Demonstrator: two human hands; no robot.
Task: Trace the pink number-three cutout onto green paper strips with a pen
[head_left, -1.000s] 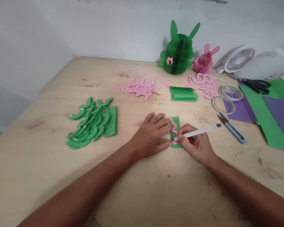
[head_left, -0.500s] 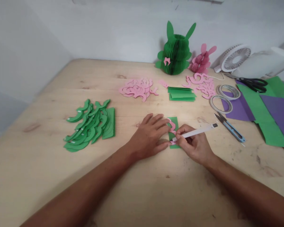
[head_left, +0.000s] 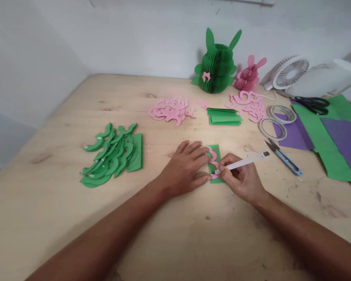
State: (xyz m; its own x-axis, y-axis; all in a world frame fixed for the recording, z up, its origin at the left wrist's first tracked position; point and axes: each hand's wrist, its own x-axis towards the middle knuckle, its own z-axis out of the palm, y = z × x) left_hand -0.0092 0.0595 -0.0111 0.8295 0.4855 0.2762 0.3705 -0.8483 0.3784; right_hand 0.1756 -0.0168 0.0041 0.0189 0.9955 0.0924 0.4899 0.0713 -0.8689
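My left hand [head_left: 187,168] lies flat with its fingers spread, and its fingertips press a wavy pink paper cutout [head_left: 213,156] onto a small green paper rectangle [head_left: 214,147]. In my right hand [head_left: 241,177] a white pen [head_left: 245,160] is gripped, tilted up to the right. Its tip sits at the lower edge of the pink cutout. The left part of the green paper is hidden under my left fingers. Just beyond the hands lie folded green paper strips [head_left: 224,117].
Left lie green cutouts [head_left: 108,160]; behind, pink cutouts [head_left: 169,110]. Green [head_left: 218,68] and pink [head_left: 248,78] paper rabbits stand near the wall by a fan [head_left: 291,73]. At right are tape rolls [head_left: 273,130], blue snips [head_left: 286,159], black scissors [head_left: 311,104] and purple sheets [head_left: 348,142].
The pen and my right fingers have shifted slightly along the pink cutout's edge. My left hand stays in place, and the view has tilted a little.
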